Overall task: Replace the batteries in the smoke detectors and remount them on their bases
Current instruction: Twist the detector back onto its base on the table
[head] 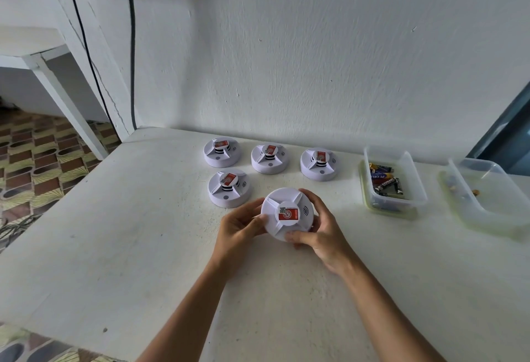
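A round white smoke detector (286,212) with a red label on its centre is held between both hands, its face tilted toward me, just above the white table (143,247). My left hand (239,228) grips its left edge. My right hand (318,227) curls around its right and near edge. Several other white smoke detectors stand face up behind it: one close at the left (228,188) and three in a back row (221,151), (269,158), (319,164).
A clear plastic tub (393,204) holding several batteries stands to the right. A second clear tub (487,207) farther right holds a few small bits. A white wall rises behind the table; black cables hang at the upper left. Patterned floor lies left.
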